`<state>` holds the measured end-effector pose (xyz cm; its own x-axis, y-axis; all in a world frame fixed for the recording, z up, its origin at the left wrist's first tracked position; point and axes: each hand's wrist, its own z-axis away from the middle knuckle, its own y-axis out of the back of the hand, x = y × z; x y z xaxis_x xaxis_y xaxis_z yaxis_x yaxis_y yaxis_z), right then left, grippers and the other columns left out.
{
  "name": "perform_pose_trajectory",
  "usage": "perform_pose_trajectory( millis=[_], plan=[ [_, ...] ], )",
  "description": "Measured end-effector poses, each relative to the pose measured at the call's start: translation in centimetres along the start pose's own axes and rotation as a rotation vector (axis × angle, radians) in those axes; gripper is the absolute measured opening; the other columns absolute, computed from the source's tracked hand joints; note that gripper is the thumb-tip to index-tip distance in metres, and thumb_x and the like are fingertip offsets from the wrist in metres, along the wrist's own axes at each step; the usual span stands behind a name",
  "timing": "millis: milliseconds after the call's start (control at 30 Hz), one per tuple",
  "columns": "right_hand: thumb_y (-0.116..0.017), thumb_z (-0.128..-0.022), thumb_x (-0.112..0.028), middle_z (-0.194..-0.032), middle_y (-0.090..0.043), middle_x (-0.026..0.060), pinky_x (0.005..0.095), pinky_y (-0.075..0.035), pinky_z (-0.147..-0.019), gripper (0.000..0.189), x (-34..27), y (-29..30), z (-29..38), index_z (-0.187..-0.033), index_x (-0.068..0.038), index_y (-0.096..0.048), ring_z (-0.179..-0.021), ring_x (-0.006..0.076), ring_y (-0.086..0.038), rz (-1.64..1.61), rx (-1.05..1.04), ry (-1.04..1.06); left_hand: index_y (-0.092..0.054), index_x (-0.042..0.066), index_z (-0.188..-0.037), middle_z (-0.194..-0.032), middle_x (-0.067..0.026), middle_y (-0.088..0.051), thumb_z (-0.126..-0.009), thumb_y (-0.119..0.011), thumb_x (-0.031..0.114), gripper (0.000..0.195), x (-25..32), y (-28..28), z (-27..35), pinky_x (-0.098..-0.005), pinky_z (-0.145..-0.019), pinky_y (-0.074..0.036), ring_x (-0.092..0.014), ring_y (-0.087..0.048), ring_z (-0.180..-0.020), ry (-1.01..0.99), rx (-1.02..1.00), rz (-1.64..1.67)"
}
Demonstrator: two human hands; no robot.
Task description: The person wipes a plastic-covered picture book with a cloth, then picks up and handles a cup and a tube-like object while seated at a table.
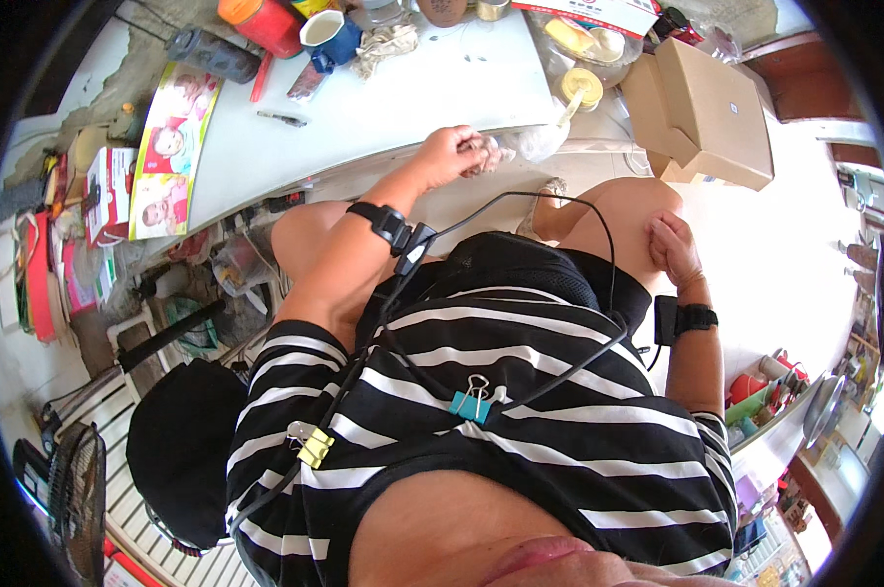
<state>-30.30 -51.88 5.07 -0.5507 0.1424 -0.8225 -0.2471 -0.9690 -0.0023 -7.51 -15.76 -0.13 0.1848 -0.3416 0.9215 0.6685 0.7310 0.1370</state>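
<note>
My left hand (465,155) is just off the near edge of the white tabletop (412,95), with its fingers closed on a small crumpled piece (506,152) that looks like clear plastic. The fingers cover most of that piece. Close to its right, a clear plastic bag (546,143) hangs at the table's corner. My right hand (673,246) rests on my right knee, its fingers curled in, and I see nothing in it. Both wrists wear black straps with small boxes, and a black cable (530,197) loops from the left one across my lap.
On the table stand a blue mug (332,40), a red container (266,28), a crumpled cloth (387,48) and a pen (282,118). An open cardboard box (706,117) is at the right. A fan (78,499) and a slatted white bench (144,506) are behind at left.
</note>
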Motion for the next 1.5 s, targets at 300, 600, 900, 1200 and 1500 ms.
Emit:
perform_pose_trajectory(
  millis=[300,600,900,1200,1500],
  plan=[
    [-0.055,-0.096,-0.02,-0.055,-0.039,-0.0058,0.0211,-0.022,-0.036,0.019,0.0,0.8,0.6,-0.084,-0.005,-0.056,-0.038,0.0045,-0.032,-0.047,-0.001,0.005,-0.058,0.005,-0.119,-0.101,-0.0032,-0.065,-0.095,-0.056,0.01,0.024,1.1,3.9,-0.9,-0.0243,-0.07,-0.053,-0.012,-0.064,-0.085,0.115,0.139,0.423],
    [-0.058,-0.094,-0.019,-0.058,-0.045,-0.0052,0.0207,-0.029,-0.037,0.018,0.8,1.1,1.2,-0.079,-0.01,-0.057,-0.044,0.0041,-0.039,-0.151,0.008,-0.068,-0.068,0.008,-0.088,-0.081,-0.0139,-0.064,-0.092,-0.058,0.021,0.017,1.9,0.0,-7.5,-0.0398,-0.068,-0.048,-0.032,-0.058,-0.072,-0.662,0.213,-0.744],
    [-0.06,-0.089,-0.018,-0.058,-0.05,0.0008,0.0252,-0.036,-0.04,0.018,1.2,1.8,1.3,-0.079,-0.003,-0.064,-0.049,0.0097,-0.049,-0.026,-0.039,0.07,-0.061,0.003,-0.09,-0.097,-0.0141,-0.06,-0.079,-0.063,0.002,0.012,3.9,-3.2,-8.1,-0.0405,-0.081,-0.048,-0.035,-0.058,-0.093,-0.721,0.042,-0.766],
    [-0.06,-0.087,-0.019,-0.054,-0.048,-0.0004,0.028,-0.034,-0.038,0.016,2.9,1.8,-0.2,-0.078,-0.007,-0.065,-0.043,0.0112,-0.047,0.0,-0.012,0.143,-0.06,0.008,-0.084,-0.098,-0.0099,-0.059,-0.081,-0.062,0.01,0.004,2.9,-3.2,-6.7,-0.0433,-0.084,-0.045,-0.034,-0.054,-0.095,-0.797,-0.095,-1.058],
    [-0.061,-0.088,-0.02,-0.056,-0.049,-0.0003,0.0264,-0.035,-0.04,0.017,2.8,2.0,0.4,-0.08,-0.006,-0.066,-0.045,0.0104,-0.047,0.011,-0.019,0.122,-0.057,0.005,-0.088,-0.094,-0.0127,-0.058,-0.077,-0.061,0.0,0.012,0.6,2.9,-0.1,-0.0404,-0.081,-0.047,-0.034,-0.057,-0.091,-0.541,0.175,-0.715]
  ],
)
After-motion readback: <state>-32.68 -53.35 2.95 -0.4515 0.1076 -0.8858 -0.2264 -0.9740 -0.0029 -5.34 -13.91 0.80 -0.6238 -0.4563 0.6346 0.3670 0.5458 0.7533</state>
